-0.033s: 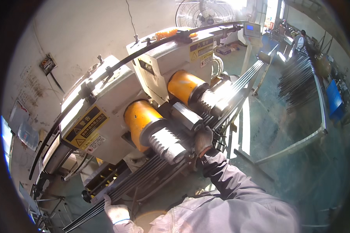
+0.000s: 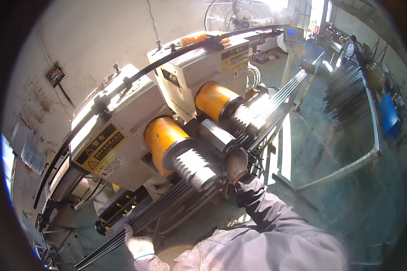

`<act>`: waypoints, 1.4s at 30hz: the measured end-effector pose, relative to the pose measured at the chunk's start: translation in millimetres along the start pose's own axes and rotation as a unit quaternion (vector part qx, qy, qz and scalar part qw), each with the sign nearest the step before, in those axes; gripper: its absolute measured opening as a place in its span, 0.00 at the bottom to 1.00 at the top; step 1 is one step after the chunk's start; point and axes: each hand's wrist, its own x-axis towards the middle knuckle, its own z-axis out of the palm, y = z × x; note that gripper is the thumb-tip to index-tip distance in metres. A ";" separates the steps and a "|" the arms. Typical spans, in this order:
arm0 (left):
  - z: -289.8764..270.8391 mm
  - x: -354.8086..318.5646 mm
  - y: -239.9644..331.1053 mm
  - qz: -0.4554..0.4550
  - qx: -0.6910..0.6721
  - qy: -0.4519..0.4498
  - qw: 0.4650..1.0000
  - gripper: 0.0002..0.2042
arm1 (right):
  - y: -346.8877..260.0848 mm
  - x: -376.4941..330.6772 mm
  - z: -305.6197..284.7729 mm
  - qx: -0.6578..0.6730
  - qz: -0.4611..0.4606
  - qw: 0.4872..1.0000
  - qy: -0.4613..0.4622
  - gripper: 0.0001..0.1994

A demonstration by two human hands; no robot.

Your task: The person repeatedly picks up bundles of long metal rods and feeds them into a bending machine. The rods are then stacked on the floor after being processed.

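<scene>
Several long, thin metal rods (image 2: 97, 255) slant up from the lower left, passing beneath the rollers of a machine (image 2: 135, 101). My gloved left hand (image 2: 139, 246) is at their near side, its thumb up against them; its other fingers are mostly hidden. At the middle, my gloved right hand (image 2: 236, 165) is closed over the rods beside a block with a shiny metal face (image 2: 216, 134). Its fingertips are out of sight. Two orange cylinders (image 2: 165, 137) with ridged metal rollers (image 2: 193, 167) stick out toward me, one on each side of that block.
A small control box with a screen (image 2: 292, 35) stands behind the machine, near a large fan (image 2: 239, 20). Right of it, a pile of dark rods (image 2: 346, 97) lies by a metal frame (image 2: 343, 170). Far back is another person (image 2: 349, 47).
My left hand has shifted slightly to the right, and the near ends of the rods have moved a little with it. My right hand looks almost still.
</scene>
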 end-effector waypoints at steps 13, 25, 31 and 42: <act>-20.7 1.8 24.6 0.149 -0.089 0.092 0.981 0.15 | 40.6 -14.5 -161.9 -0.198 -0.130 0.971 0.015 0.27; 26.3 -29.8 -14.2 -0.036 -0.199 0.067 0.977 0.19 | 110.9 -23.2 -188.3 -0.404 -0.155 0.878 -0.206 0.17; -79.9 -24.1 89.6 0.116 -0.232 0.006 0.966 0.21 | 132.4 -43.6 -272.2 -0.200 0.189 0.954 -0.117 0.17; -324.7 1.0 334.1 0.270 -0.137 0.081 0.950 0.15 | 181.3 -218.6 -272.0 -0.464 0.101 0.880 -0.005 0.17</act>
